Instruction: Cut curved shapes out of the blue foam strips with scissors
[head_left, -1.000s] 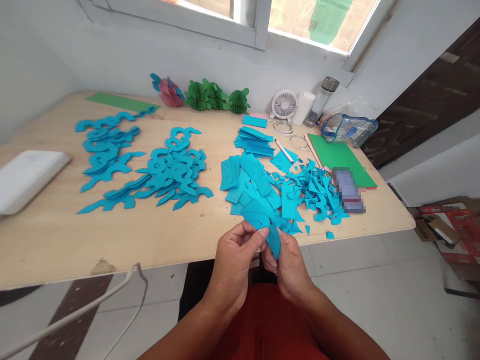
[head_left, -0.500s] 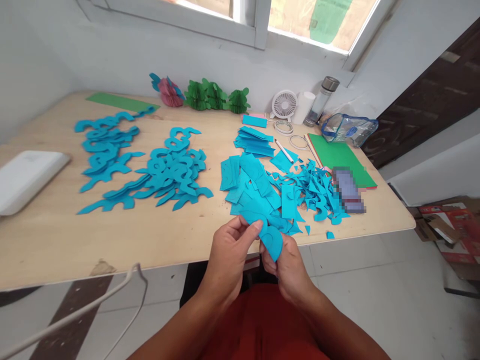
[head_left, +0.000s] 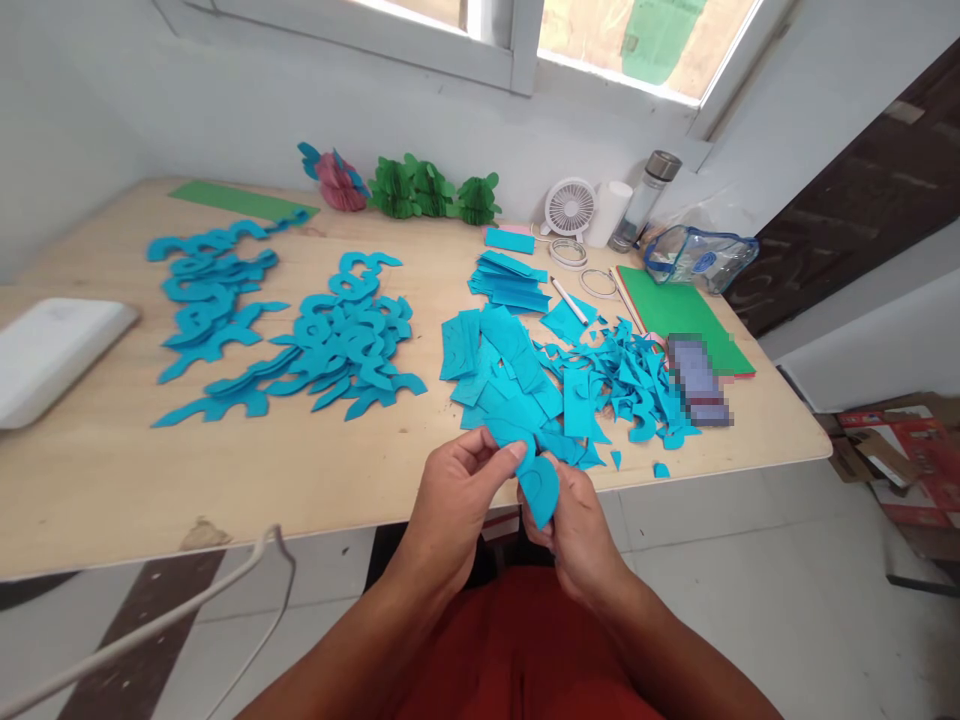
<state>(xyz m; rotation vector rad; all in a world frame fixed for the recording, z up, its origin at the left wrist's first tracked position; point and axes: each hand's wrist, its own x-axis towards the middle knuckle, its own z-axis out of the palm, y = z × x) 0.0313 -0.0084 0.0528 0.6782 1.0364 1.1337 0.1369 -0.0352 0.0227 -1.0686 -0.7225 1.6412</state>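
Well, the clear plastic pouch [head_left: 701, 262] with blue trim sat at the back right of the tabletop [head_left: 300, 480], its contents too indistinct to name; near it stood a clear bottle [head_left: 639, 210] with a metal cap. My left grip [head_left: 459, 500] pinched the blue paper piece [head_left: 541, 492] between thumb and fingers, its rounded end hiding part of my right grip [head_left: 579, 515]. Whether my curled right fingers closed on anything, I could not tell. The piece was over the tabletop's near edge, before the loose blue paper sheets [head_left: 502, 365].
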